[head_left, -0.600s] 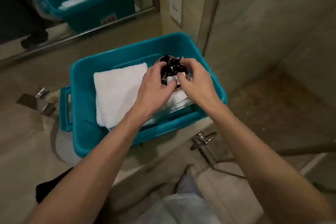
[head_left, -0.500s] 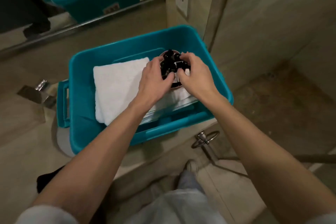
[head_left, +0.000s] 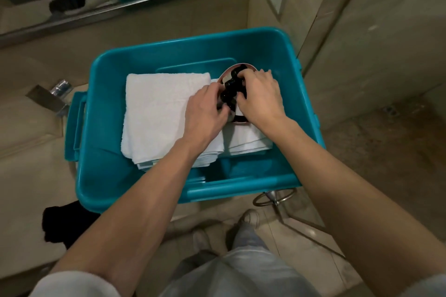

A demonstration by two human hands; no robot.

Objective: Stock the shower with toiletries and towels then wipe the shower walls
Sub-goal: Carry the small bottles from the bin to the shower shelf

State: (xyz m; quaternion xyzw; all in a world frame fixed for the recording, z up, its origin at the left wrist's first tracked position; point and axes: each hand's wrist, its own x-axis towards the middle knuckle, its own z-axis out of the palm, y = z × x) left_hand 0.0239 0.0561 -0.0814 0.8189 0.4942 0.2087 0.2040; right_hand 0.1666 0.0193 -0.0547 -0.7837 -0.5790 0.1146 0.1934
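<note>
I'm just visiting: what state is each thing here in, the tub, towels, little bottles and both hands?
Teal tub: open-topped, on the counter, holding towels and a dish.
White towels: folded, stacked flat in the tub.
Round dish: upright on the towels, holding bottles.
Small bottles: black caps on, clustered in the dish.
Left hand: fingers curled round the bottles.
Right hand: fingers curled over the bottles.
</note>
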